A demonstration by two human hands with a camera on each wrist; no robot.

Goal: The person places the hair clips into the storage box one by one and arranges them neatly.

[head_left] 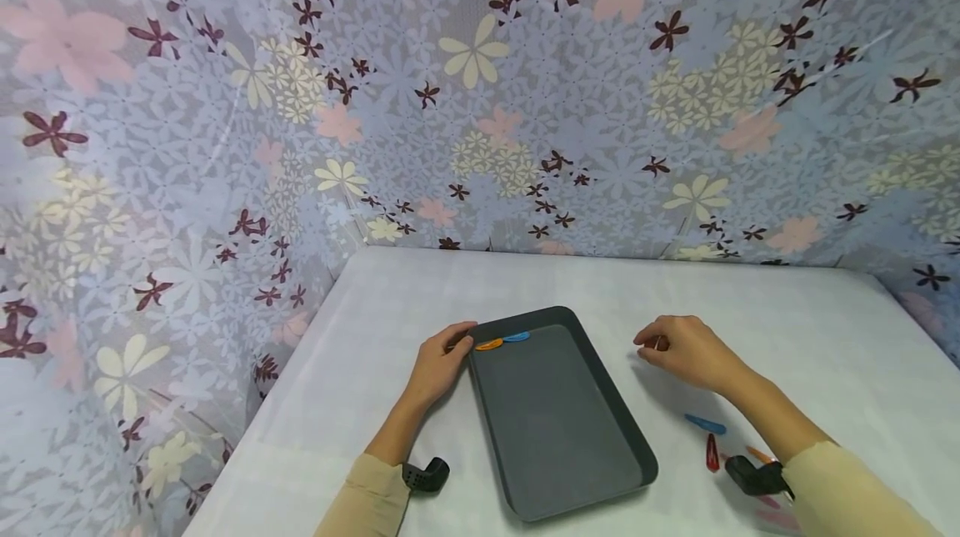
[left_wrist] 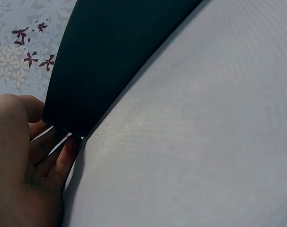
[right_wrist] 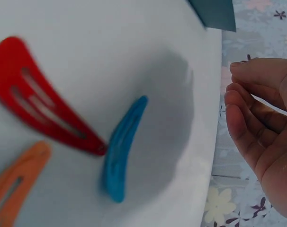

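A dark grey rectangular tray (head_left: 555,420) lies on the white table. My left hand (head_left: 441,360) grips its far left corner, thumb at the rim and fingers outside; the left wrist view shows this hand (left_wrist: 34,161) against the tray's dark wall (left_wrist: 101,61). Inside that corner lie an orange hair clip (head_left: 489,344) and a blue hair clip (head_left: 517,337), end to end. My right hand (head_left: 690,349) hovers right of the tray, fingers loosely bent, holding nothing. Nearer me on the table are another blue hair clip (right_wrist: 121,153), a red one (right_wrist: 44,97) and an orange one (right_wrist: 20,184).
Pink hair clips (head_left: 776,512) lie at the near right, partly hidden by my right wrist and sleeve. Floral fabric (head_left: 480,103) hangs behind the white table (head_left: 420,278) and along its left side.
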